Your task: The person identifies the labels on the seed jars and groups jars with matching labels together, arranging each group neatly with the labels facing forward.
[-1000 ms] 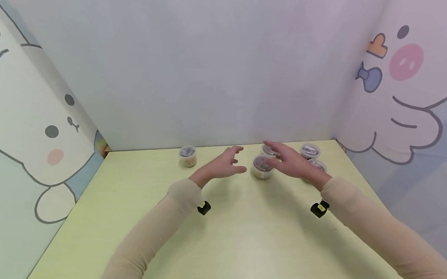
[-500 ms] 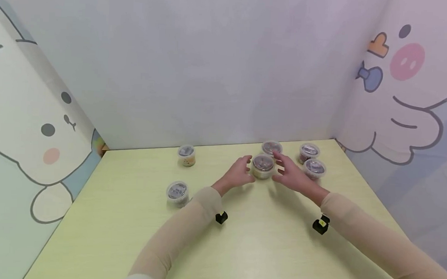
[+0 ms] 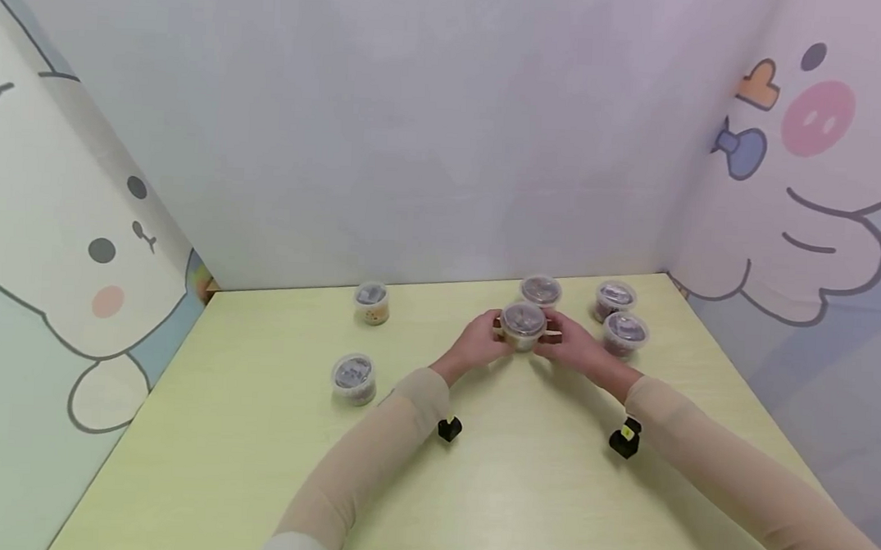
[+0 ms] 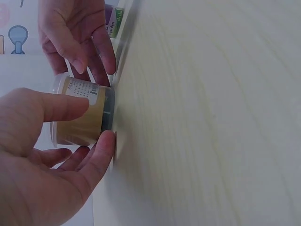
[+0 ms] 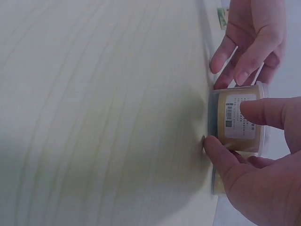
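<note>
Both hands hold a round plastic tub (image 3: 523, 328) with a clear lid and tan sides, near the back right of the table. In the head view, my left hand (image 3: 482, 341) is on its left side and my right hand (image 3: 572, 344) on its right. The left thumb lies along the tub (image 4: 80, 122), fingers curving round its lower side. A white printed label shows on the tub (image 5: 237, 120) in the right wrist view, with the right thumb across it. Whether its base touches the table cannot be told. The far fingertips are partly hidden.
Another lidded tub (image 3: 541, 290) stands right behind the held one. To the right stand two more tubs, a rear one (image 3: 615, 299) and a front one (image 3: 625, 332). On the left are an orange-patterned tub (image 3: 372, 303) and a nearer tub (image 3: 354, 378). A pale wall (image 3: 417, 143) borders the table's back edge.
My left hand has moved right, and the right hand has come down beside the tub. From hovering apart, both have closed in and taken hold of its sides.
</note>
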A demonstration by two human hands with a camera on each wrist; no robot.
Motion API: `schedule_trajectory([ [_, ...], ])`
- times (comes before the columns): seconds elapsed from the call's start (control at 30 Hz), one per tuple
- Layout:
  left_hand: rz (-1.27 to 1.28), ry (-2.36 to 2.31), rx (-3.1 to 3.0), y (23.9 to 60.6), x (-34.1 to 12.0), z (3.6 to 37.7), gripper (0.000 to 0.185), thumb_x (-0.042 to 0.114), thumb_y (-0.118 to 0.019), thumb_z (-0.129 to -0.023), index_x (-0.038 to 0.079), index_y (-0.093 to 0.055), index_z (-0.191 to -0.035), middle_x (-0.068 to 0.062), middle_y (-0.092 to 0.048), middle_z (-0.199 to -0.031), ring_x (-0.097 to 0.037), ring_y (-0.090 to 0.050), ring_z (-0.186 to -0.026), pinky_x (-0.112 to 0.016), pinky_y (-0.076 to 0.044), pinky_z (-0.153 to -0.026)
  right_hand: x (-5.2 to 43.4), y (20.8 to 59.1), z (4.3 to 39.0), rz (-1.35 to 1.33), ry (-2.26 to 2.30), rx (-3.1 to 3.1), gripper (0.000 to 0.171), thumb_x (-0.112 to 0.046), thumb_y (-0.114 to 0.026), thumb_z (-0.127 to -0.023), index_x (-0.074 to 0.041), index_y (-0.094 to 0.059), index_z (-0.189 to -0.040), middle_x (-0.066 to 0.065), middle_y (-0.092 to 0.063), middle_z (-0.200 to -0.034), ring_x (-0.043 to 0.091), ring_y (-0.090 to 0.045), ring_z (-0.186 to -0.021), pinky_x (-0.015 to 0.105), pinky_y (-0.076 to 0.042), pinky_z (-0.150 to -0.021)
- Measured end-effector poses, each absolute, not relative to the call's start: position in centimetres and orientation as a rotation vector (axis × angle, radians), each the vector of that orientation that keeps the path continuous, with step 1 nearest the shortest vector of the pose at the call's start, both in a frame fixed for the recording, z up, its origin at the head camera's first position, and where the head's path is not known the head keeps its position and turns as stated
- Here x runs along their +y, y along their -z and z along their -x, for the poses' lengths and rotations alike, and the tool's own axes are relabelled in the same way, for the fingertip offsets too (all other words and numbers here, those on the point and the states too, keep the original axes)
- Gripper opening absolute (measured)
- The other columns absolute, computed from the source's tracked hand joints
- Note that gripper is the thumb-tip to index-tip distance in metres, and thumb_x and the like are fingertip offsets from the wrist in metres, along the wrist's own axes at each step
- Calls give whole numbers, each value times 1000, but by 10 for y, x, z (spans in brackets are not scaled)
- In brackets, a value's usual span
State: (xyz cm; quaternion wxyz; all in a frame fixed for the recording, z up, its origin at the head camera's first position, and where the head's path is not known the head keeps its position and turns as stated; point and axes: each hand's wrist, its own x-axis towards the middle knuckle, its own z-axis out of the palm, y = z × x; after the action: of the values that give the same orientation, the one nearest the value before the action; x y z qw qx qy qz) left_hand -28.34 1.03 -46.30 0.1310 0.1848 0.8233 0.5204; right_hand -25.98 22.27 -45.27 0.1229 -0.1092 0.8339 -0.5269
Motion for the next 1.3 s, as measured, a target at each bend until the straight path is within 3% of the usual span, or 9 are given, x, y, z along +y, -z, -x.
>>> schedule_trajectory([
  [0.3,-601,-1457,2487,470,15,283,60,3,-73,-89,-5,-47,-143,-17,-60,-128,-27,-63,-114,-30,-53,-94,225,456,262,335,1559,2411,63,0,-66,-95,11,-34,-148,36,-47,-140,46,-51,-127,32,-54,-88],
  [0.5,-579,-1374,2562,472,17,283,63,5,-74,-87,-3,-46,-142,-14,-56,-124,-25,-59,-113,-32,-51,-97,223,460,262,352,1545,2407,58,-1,-63,-98,11,-34,-146,35,-49,-136,40,-57,-118,35,-56,-83],
  [0.83,-569,-1337,2602,474,16,286,63,6,-75,-85,-2,-47,-141,-11,-56,-120,-20,-56,-108,-34,-49,-98,220,458,264,385,1499,2436,53,-5,-64,-99,12,-39,-142,33,-52,-135,36,-57,-116,39,-55,-84],
  [1.1,-554,-1382,2542,477,16,286,67,5,-76,-85,-2,-44,-144,-14,-55,-130,-25,-58,-120,-35,-48,-103,219,459,263,362,1482,2438,54,-4,-65,-97,15,-38,-141,34,-54,-132,34,-59,-111,36,-55,-81],
  [1.3,-549,-1431,2492,472,16,287,67,2,-76,-85,-4,-44,-143,-17,-57,-133,-27,-60,-118,-35,-50,-100,220,457,266,357,1450,2454,55,-8,-65,-99,13,-38,-142,34,-52,-136,36,-57,-117,33,-55,-84],
])
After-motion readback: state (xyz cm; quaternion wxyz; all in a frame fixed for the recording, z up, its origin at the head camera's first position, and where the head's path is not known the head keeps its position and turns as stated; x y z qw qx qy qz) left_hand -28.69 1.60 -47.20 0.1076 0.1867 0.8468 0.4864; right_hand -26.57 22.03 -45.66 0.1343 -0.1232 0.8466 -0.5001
